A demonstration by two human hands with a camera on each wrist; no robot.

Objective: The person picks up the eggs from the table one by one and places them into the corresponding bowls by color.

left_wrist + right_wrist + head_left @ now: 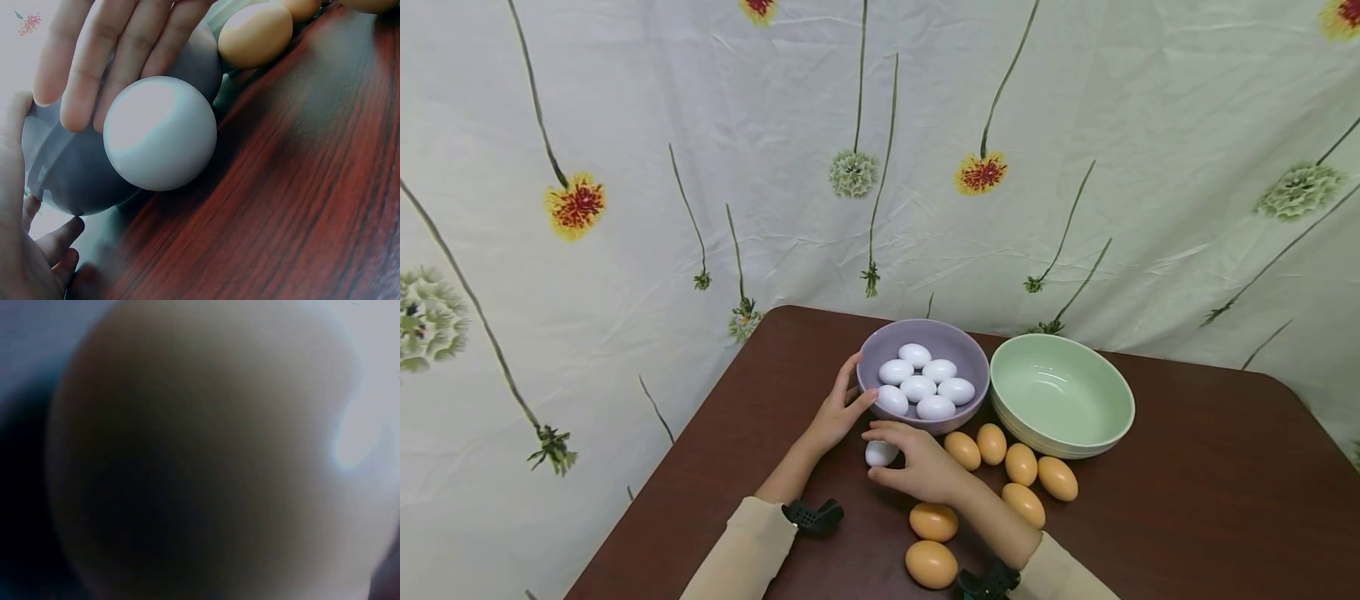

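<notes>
My left hand holds the left side of a purple bowl, thumb by the rim; several white eggs lie inside it. In front of the bowl, a lone white egg sits on the table between the spread thumb and fingers of my right hand. The left wrist view has this white egg close up, with the right hand's fingers stretched out behind it and the left hand at the bowl's side. A blurred egg fills the right wrist view.
A pale green bowl stands right of the purple one. Several orange-brown eggs lie in front of the bowls, and two more eggs lie below my right wrist. The dark red-brown table meets a flowered cloth behind.
</notes>
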